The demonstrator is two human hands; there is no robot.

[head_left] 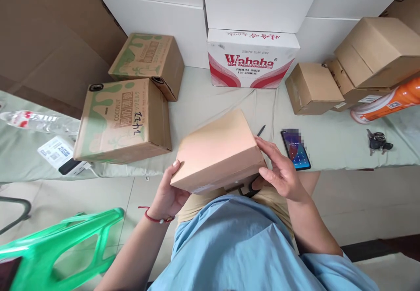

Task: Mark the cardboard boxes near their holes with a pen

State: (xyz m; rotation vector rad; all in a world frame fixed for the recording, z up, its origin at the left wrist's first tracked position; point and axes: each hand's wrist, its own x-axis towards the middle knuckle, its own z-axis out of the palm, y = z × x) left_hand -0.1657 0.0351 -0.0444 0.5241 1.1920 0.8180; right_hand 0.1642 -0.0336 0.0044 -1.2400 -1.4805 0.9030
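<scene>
Basically, plain cardboard box (215,151) is held btwn both hands at the table's (197,103) near edge, tilted. L hand (172,192) grips its left corner, thumb on top, fingers curled under. R hand (277,168) lies on its right end, fingers slightly spread. Pen (261,130) & phone (295,149) are nearby, to the right.

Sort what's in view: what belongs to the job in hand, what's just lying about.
In the job:
- plain brown box, held up
- left hand, gripping it
- right hand, against its side

Probably just lying about:
- phone
- keys
- pen
- clear bottle
- green stool
</scene>
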